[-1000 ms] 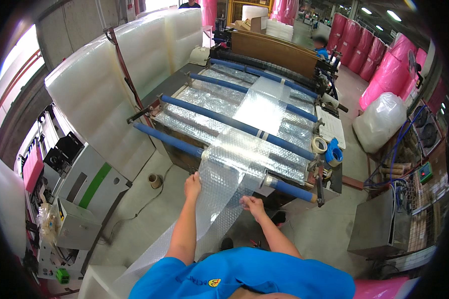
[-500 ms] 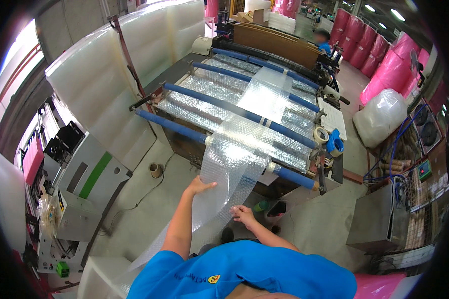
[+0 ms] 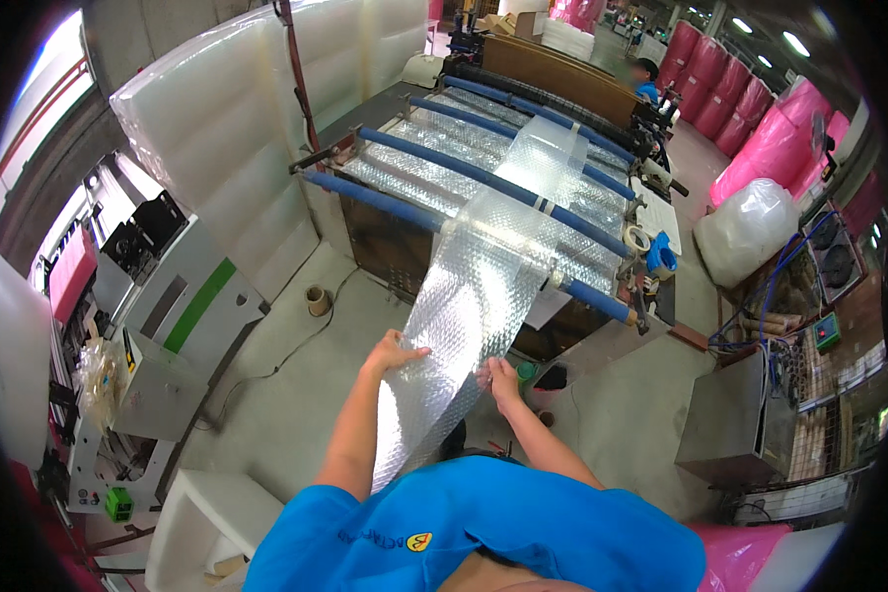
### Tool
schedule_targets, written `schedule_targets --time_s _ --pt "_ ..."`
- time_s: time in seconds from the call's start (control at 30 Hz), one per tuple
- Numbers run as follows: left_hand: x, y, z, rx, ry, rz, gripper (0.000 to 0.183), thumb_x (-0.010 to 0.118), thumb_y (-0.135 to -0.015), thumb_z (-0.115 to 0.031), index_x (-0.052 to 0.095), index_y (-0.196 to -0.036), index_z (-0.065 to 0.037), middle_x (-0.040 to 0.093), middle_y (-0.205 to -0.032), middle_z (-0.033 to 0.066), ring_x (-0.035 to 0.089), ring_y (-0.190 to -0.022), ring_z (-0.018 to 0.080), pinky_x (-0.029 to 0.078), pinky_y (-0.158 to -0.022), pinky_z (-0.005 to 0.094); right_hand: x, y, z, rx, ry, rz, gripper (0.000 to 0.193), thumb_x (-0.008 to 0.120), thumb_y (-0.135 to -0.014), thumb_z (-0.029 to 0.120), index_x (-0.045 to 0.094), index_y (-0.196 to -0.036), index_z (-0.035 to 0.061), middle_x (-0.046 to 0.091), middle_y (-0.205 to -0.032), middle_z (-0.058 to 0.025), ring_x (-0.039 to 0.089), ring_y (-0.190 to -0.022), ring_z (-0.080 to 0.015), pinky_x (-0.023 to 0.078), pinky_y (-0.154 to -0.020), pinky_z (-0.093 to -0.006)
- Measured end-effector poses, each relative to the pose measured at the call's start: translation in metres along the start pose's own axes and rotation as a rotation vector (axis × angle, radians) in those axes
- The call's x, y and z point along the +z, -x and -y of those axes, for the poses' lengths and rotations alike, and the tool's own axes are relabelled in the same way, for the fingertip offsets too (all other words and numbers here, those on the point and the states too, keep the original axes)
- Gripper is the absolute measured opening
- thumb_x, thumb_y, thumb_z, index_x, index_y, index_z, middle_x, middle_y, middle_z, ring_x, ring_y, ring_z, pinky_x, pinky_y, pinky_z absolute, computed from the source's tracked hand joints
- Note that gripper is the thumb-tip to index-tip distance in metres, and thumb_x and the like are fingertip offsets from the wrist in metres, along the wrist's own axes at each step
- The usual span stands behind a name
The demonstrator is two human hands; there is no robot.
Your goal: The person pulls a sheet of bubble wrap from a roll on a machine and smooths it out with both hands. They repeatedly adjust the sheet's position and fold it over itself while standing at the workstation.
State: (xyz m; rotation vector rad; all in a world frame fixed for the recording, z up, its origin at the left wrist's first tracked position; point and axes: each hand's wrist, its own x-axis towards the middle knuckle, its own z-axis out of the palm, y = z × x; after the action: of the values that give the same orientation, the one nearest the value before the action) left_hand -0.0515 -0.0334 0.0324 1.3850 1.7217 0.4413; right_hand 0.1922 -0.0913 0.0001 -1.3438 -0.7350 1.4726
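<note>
The bubble wrap [image 3: 464, 316] already spans the blue rollers [image 3: 375, 201] and slopes down to the shirt [image 3: 562, 523], fingers of left hand [image 3: 390, 355] and right hand [image 3: 500, 381] pinching opposite edges; how much remains, I cannot tell.

On the chest of your blue shirt [image 3: 572, 523] there is a small emblem [image 3: 419, 542], yellow and rounded, with a red mark in it. Beside this emblem, toward the left of the view, you have a short line of dark lettering [image 3: 373, 539], and its far end is not clear. On the white sheet [image 3: 658, 205] near the rollers [image 3: 370, 200], any writing is too small to tell.
</note>
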Motion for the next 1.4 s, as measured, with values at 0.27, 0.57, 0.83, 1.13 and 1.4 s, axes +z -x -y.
schedule_targets --time_s 0.27,0.57,0.83,1.13,1.4 --pt "0.001 0.067 0.031 0.027 0.018 -0.55 0.032 0.056 -0.07 -0.034 0.051 -0.087 -0.008 0.056 -0.082 0.0126 0.054 -0.076 0.0289 0.041 -0.065 0.0374 0.054 0.05 -0.033 -0.096 -0.058 -0.235 0.019 0.047 -0.081 0.025 0.044 -0.081 0.0066 0.054 -0.067 -0.005 0.049 -0.053 -0.0113 0.04 -0.045 -0.0234" --pt "-0.067 0.081 0.002 0.224 0.184 -0.618 0.026 0.045 -0.078 -0.028 0.056 -0.081 -0.005 0.056 -0.075 0.0163 0.052 -0.074 0.0336 0.04 -0.063 0.0398 0.084 0.115 0.019 -0.275 0.011 -0.139 0.019 0.05 -0.08 0.024 0.049 -0.079 0.0051 0.057 -0.065 -0.0055 0.046 -0.049 -0.0074 0.038 -0.044 -0.0198" --pt "-0.075 0.091 -0.03 0.174 0.269 -0.51 0.038 0.051 -0.072 -0.039 0.051 -0.071 -0.001 0.055 -0.075 0.0181 0.052 -0.073 0.0331 0.04 -0.062 0.0375 0.078 0.136 0.049 -0.296 -0.024 -0.172 0.022 0.047 -0.081 0.027 0.048 -0.078 0.0052 0.057 -0.063 -0.0056 0.043 -0.047 -0.0066 0.034 -0.043 -0.0196" --pt "-0.015 0.045 0.05 0.008 0.015 -0.267 0.058 0.053 -0.063 -0.054 0.056 -0.086 -0.002 0.056 -0.085 0.0184 0.053 -0.083 0.0313 0.041 -0.07 0.0386 0.032 0.085 -0.029 0.167 0.071 0.05 0.025 0.049 -0.08 0.029 0.05 -0.084 0.0041 0.059 -0.079 -0.0068 0.049 -0.056 -0.0088 0.04 -0.049 -0.0214" --pt "0.016 0.034 0.05 -0.125 -0.066 -0.222 0.057 0.05 -0.067 -0.055 0.056 -0.089 -0.002 0.056 -0.087 0.0184 0.052 -0.085 0.031 0.041 -0.072 0.0384 -0.004 0.056 -0.045 0.385 0.31 0.194 0.03 0.05 -0.079 0.032 0.055 -0.085 0.0028 0.06 -0.08 -0.0046 0.052 -0.065 -0.0086 0.041 -0.055 -0.0205"
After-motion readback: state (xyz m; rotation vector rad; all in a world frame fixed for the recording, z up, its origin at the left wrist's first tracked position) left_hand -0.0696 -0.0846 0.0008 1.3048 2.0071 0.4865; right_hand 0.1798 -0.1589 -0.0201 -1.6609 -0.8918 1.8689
